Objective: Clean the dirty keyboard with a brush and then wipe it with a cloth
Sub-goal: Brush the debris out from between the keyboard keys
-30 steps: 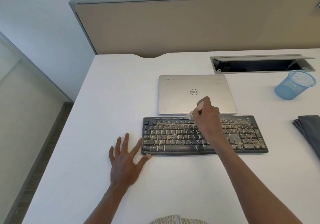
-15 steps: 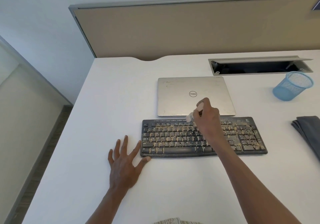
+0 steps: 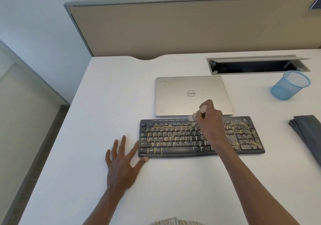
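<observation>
Head camera shows me the left hand (image 3: pixel 121 162) nearest, lying flat on the white desk (image 3: pixel 86 181) with its fingers straight and spread; the thumb tip touches the front left corner of the keyboard (image 3: pixel 173 138), and the forefinger lies just beside its left edge. I see nothing in that hand.

Beyond it the keyboard sits across the middle of the desk, long side toward me. It is black, with a number pad at the right end, and I see pale tan grit speckled over the keys and packed into the gaps between them, thickest toward the right half and along the front rim.

My right hand (image 3: pixel 210 122) reaches over the keyboard's middle, fingers curled round a pale brush (image 3: pixel 197 114). The brush handle pokes up past the knuckles, and its light bristle end points left at the keyboard's far edge, by the top row.

Just behind the keyboard lies a closed silver laptop (image 3: pixel 182 92), its lid scuffed. At the right edge of the desk rests a folded dark grey cloth (image 3: pixel 307 131), well apart from the keyboard. Farther back right stands a blue mesh cup (image 3: pixel 290 85), and behind it an open cable hatch (image 3: pixel 257 66) set into the desk. A beige partition panel (image 3: pixel 191 28) closes off the far side.
</observation>
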